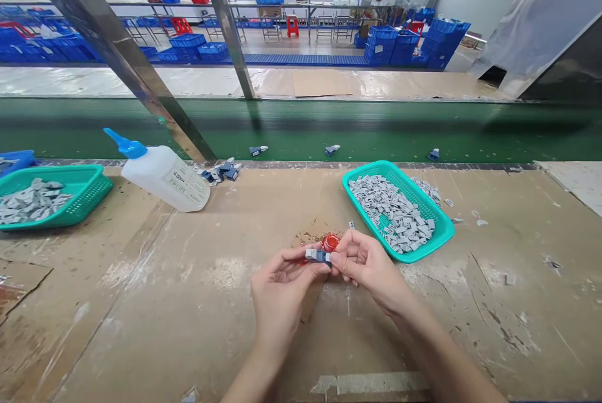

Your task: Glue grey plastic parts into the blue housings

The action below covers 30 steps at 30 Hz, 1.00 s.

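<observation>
Though unreadable, bottle label [187, 185] beyond hands [282, 287]

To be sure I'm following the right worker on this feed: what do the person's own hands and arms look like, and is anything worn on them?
The left hand and right hand are bare, with no gloves, rings or tape visible. The left forearm and right forearm show no sleeve, watch or bracelet down to the bottom edge of the view.
</observation>
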Available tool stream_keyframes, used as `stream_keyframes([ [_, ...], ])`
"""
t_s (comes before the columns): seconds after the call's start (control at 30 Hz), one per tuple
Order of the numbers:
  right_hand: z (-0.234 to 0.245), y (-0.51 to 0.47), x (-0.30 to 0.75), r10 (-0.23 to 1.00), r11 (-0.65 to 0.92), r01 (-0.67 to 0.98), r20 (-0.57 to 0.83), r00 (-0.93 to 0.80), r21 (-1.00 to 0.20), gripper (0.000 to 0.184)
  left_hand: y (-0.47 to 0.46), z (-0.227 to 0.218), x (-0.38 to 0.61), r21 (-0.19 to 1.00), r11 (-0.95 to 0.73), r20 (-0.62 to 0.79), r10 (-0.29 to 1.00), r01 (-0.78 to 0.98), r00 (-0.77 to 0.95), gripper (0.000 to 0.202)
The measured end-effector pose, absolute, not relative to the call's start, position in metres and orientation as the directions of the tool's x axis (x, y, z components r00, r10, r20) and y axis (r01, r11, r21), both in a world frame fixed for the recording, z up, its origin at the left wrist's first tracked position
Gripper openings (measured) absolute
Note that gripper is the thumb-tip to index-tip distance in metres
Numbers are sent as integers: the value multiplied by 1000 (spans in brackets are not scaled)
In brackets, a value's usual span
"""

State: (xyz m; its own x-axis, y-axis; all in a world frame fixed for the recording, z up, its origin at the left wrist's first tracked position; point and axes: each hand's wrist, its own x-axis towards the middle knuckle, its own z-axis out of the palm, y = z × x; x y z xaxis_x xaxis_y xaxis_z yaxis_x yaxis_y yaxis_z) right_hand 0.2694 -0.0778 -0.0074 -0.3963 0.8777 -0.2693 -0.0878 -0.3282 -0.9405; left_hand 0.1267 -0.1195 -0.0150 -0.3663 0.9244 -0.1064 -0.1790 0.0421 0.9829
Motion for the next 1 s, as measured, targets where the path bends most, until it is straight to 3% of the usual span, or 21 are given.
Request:
stream_keyframes([
  [0.17, -11, -79, 273, 782, -383, 22, -337, -524, -923, 43, -120, -16, 120, 994, 29, -59, 956, -108, -286, 17],
  [0.27, -7, -81, 269, 782, -380, 30, -338, -524, -925, 44, -118, -11, 116, 999, 3, -14, 975, -51, -221, 25],
  [0.4, 4, -74, 274, 847, -305, -6, -268, -458, -952, 37, -108, -1, 112, 1000, -17, 18, 999, 22, -47, 41],
  [0.5, 3, -57, 301, 953, -113, 161, -152, -261, -981, 24, -84, 6, 103, 974, -142, 146, 989, 176, -12, 44],
  [0.57, -4, -43, 325, 999, 40, 446, 50, 9, -894, 13, -56, 6, 89, 935, -222, 238, 971, 278, -27, 41],
  [0.6, -9, -36, 336, 993, 53, 607, 107, 53, -793, 12, -39, 5, 80, 914, -244, 268, 963, 324, -33, 39],
  [0.7, -26, -19, 356, 994, 104, 827, 96, -61, -552, 29, 19, -2, 53, 840, -254, 312, 949, 480, -42, 36],
  [0.83, -41, -7, 353, 992, 112, 863, 11, -122, -494, 27, 93, -12, 30, 603, -170, 297, 955, 780, -21, 43],
  [1.0, -47, -2, 345, 997, 66, 846, 4, -75, -529, 17, 158, -19, 31, 432, -131, 255, 967, 892, 18, 45],
])
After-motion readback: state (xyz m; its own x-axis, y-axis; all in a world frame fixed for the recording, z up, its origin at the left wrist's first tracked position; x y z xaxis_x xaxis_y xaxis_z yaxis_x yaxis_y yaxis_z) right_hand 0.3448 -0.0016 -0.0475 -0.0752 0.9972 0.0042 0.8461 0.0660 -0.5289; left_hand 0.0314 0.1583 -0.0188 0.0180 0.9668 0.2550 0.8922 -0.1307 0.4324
